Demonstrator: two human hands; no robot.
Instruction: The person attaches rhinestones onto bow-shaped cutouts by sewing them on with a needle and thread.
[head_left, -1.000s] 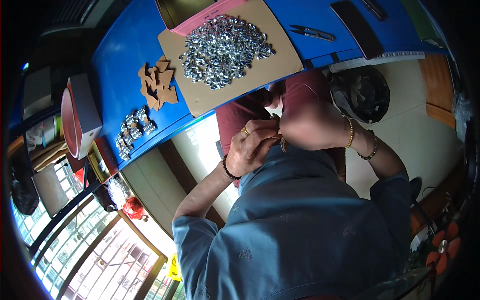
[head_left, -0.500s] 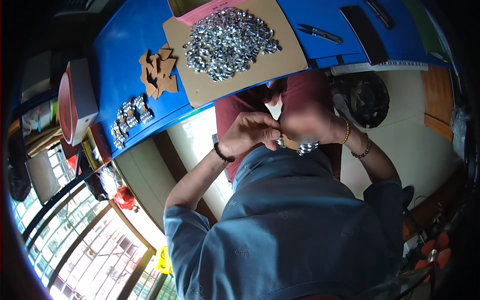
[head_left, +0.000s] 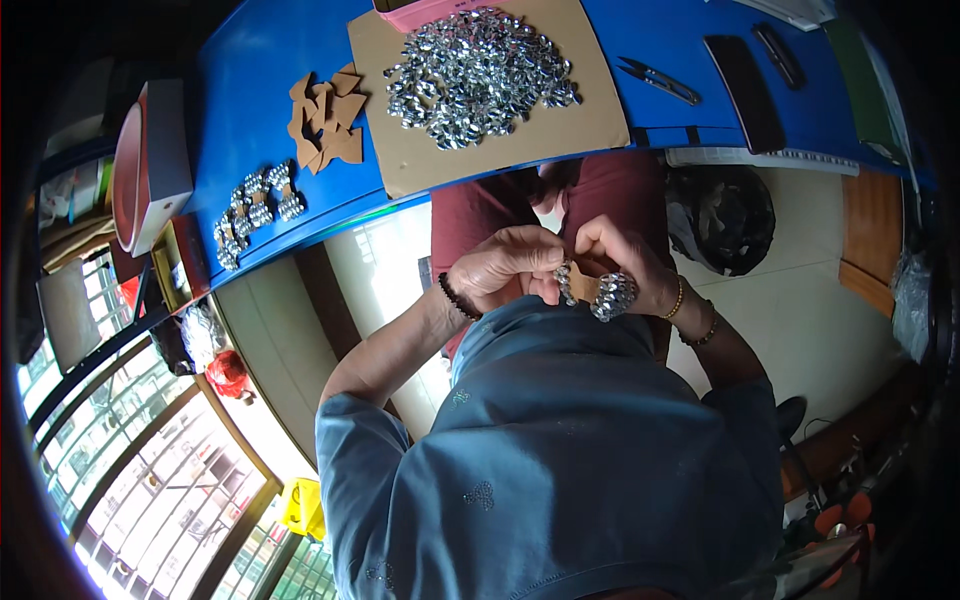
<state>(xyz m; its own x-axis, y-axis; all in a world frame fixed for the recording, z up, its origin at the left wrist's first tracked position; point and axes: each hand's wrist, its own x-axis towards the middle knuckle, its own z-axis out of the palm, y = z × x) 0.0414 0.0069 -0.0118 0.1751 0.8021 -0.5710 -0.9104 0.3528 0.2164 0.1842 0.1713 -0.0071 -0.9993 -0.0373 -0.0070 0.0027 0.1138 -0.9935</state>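
Note:
In front of my lap, my left hand (head_left: 505, 268) pinches one end of a small brown card (head_left: 582, 286) between thumb and fingers. A short row of silvery beads runs along that end. My right hand (head_left: 640, 268) holds the other end, its fingers curled behind the card. A thick bundle of shiny silver beads (head_left: 613, 297) is wrapped round the card there. Whether a thread joins the beads is too small to tell. Ahead on the blue table (head_left: 245, 110), a large heap of loose silver beads (head_left: 475, 75) lies on a cardboard sheet (head_left: 400, 165).
Left of the heap lie several cut brown cards (head_left: 325, 120) and several bead-wrapped cards (head_left: 258, 205). A pink box (head_left: 430, 12) stands behind the heap. To the right are thread snips (head_left: 660, 82) and a dark phone (head_left: 745, 92). A black bag (head_left: 722, 220) sits below the table.
My right hand, blurred above the card before, now rests sharply in view at its right end. The card has turned, showing more of the bead bundle. The whole view has shifted slightly.

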